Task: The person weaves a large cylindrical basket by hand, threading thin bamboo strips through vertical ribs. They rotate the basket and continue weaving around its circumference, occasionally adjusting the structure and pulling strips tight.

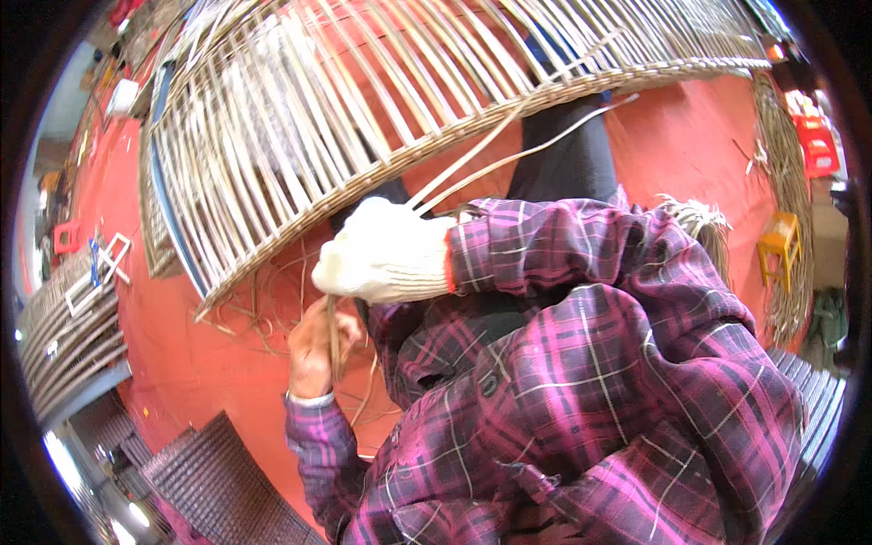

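My right hand, in a white knit glove, is closed around pale wicker strands. Two long ends of these fan out from the glove toward the upper right. Just below it, my bare left hand pinches a flat brownish strip that runs up to the glove. Beyond both hands lies a large wicker panel of many slats, with a braided edge facing me. The gloved fingertips are mostly hidden. Loose thin strands lie in loops on the floor near my left hand.
Red sheeting covers the floor. Dark woven panels lie at lower left, below a stack of curved rods. To the right are a long bundle of thin rods, a yellow stool and a red plastic item.
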Tool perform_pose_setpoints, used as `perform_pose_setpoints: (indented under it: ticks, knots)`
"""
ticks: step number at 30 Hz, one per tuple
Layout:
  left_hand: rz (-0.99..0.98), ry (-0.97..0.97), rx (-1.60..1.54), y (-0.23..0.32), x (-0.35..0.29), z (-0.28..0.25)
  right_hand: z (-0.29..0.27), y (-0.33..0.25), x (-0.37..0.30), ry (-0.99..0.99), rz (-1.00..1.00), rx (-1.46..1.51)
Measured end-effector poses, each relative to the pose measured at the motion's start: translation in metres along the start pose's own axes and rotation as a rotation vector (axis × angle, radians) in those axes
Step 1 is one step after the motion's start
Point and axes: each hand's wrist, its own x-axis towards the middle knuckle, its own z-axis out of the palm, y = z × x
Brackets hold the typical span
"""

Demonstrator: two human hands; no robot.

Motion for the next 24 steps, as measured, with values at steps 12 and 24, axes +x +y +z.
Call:
perform_pose_setpoints:
  ticks: [12,24]
  knots:
    - [0.034,0.492,0.506,-0.055,-0.057,-0.089,-0.044,0.045,-0.029,-0.078,0.175,-0.133]
    - [0.37,0.605,0.927,-0.04,-0.021,-0.046,-0.016,0.031,0.014,0.063,-0.038,-0.265]
